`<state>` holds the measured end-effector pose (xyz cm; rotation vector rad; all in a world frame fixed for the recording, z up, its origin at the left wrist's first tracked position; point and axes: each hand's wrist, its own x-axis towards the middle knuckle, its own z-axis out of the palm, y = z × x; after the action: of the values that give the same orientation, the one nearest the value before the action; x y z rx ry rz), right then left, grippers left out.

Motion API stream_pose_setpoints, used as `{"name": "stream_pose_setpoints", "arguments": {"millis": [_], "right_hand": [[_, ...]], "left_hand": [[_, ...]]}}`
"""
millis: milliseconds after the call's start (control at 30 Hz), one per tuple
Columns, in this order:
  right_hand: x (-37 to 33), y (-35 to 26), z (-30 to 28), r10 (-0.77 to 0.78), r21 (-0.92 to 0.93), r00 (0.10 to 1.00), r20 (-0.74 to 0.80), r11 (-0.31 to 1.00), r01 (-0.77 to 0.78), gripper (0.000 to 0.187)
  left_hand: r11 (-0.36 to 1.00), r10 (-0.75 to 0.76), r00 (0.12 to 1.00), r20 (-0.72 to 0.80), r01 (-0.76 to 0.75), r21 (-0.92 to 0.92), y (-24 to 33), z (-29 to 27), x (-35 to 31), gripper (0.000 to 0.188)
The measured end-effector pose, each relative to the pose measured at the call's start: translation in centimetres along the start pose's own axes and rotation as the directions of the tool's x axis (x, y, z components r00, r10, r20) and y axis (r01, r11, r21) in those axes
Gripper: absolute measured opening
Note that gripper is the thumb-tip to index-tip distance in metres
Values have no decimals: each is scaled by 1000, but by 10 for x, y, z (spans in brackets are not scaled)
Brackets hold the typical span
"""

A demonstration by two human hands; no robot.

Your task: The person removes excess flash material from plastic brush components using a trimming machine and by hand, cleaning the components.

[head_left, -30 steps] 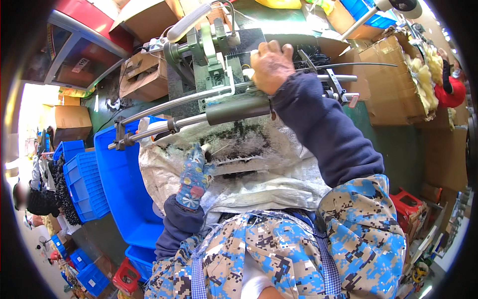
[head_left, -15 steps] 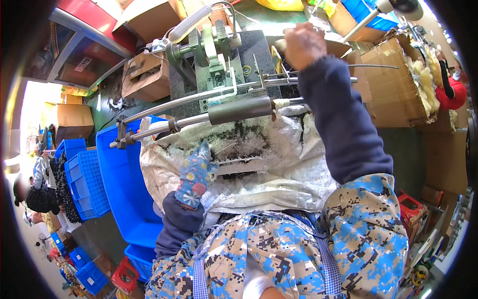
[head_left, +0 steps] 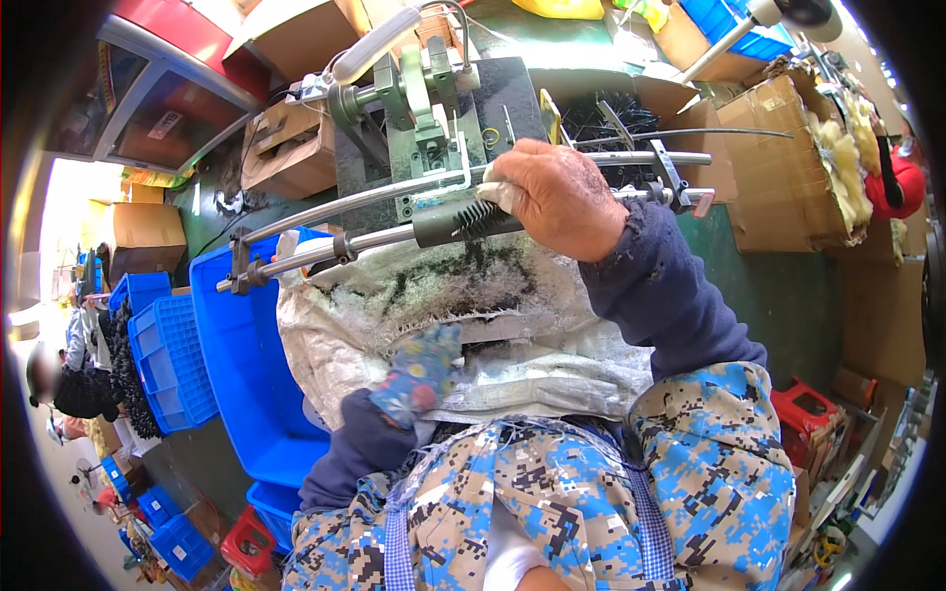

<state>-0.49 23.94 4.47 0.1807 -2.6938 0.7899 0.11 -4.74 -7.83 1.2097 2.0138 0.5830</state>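
My right hand (head_left: 564,200), bare with white wrapping on a fingertip, is closed at the bar of a metal machine (head_left: 418,148). From its fingers a small black-bristled brush (head_left: 475,218) sticks out to the left, lying along the dark cylinder (head_left: 434,229) on the lower rod. Much of the brush is hidden by the hand. My left hand (head_left: 426,369), in a blue flowered covering, hovers over a white sheet (head_left: 591,335) spread across my lap. Motion smears its fingers, so their pose is unclear. Black and white debris lies on the sheet.
A large blue bin (head_left: 261,394) stands to the left of my lap. Beyond the machine, a cardboard box holds black bristly pieces (head_left: 603,120). Another cardboard box (head_left: 778,167) stands at right, with a red stool (head_left: 803,409) nearer me. Long metal rods cross in front.
My right hand has come back from beyond the rods, down and left, with the black-bristled brush now at the cylinder. My left hand has shifted right and slightly nearer me. The rod's right-end bracket shows.
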Motion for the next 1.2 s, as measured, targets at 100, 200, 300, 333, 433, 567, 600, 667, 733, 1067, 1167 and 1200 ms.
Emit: {"name": "stream_pose_setpoints", "arguments": {"millis": [100,200,300,333,433,567,600,667,733,1067,1167,1200], "right_hand": [[-10,-11,5,-27,77,998,59,997,23,18],[-48,-52,9,-226,135,855,467,974,184,23],[-73,-72,17,-341,333,440,830,938,98,18],[-79,-73,14,-368,362,370,853,928,86,17],[-92,-69,13,-459,552,425,780,824,-124,16],[-87,-62,15,-531,681,463,709,687,-255,17],[-86,-56,12,-501,678,510,699,692,-248,19],[-66,-27,9,-400,679,754,520,730,-81,25],[-29,-8,-2,-177,491,947,268,871,24,17],[68,58,50,327,-437,944,47,856,-275,18],[74,53,53,352,-435,933,80,854,-285,20],[73,53,54,353,-437,932,80,853,-285,20]], "left_hand": [[826,94,992,-79,-33,563,19,21,13,52],[990,-133,960,247,117,76,43,4,25,53],[964,-122,943,308,38,265,43,17,31,52],[935,-119,934,338,-9,354,40,21,32,51],[968,-73,914,399,-31,248,17,33,42,49],[995,-7,881,473,-40,88,1,34,48,46],[998,7,932,363,-32,61,16,24,44,35],[1000,0,993,115,0,1,38,12,30,14],[996,8,999,-44,-12,-88,23,33,27,32],[206,-555,822,132,289,-935,41,-56,27,26],[925,-146,869,-473,-50,-376,10,-42,24,26],[945,-109,846,-521,-75,-318,10,-44,26,25]]}}
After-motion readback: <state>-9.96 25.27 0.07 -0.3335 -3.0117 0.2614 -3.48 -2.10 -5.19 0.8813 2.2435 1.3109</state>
